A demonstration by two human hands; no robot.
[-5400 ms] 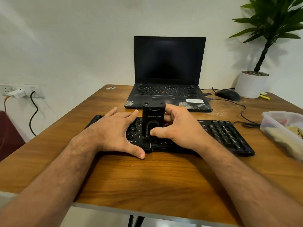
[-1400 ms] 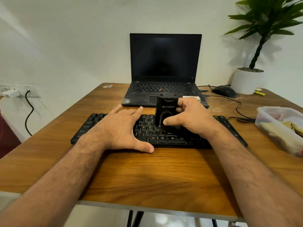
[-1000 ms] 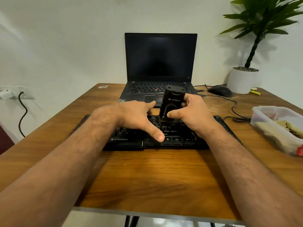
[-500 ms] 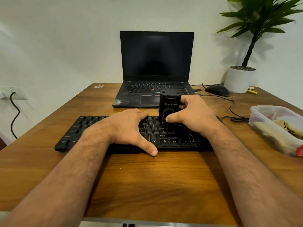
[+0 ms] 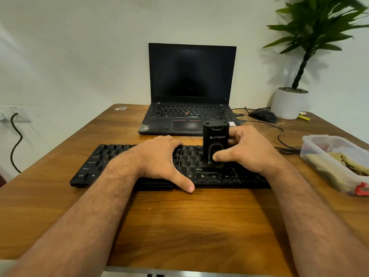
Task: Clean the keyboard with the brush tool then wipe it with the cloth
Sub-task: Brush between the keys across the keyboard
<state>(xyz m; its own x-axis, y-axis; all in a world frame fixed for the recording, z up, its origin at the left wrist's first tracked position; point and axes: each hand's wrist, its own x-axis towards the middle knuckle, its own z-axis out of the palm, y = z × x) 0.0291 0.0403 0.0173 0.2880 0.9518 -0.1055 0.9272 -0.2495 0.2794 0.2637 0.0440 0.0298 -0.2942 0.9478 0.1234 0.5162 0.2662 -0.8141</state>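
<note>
Keyboard (image 5: pixel 111 156) on wooden table (image 5: pixel 179 226), left hand (image 5: pixel 161 156) flat, right hand (image 5: pixel 247 150) gripping brush tool (image 5: pixel 215 136)

A home-office desk: a wooden table (image 5: pixel 179 226) against a plain wall holds an open laptop (image 5: pixel 190 90), a mouse (image 5: pixel 262 115) and, upper right of the frame, a potted plant (image 5: pixel 293 96).

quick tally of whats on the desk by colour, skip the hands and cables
black: 4 - keyboard, brush tool, laptop, mouse
white: 1 - plant pot
clear: 1 - plastic tub holding a tan cloth
tan: 1 - that cloth
total: 7
</note>
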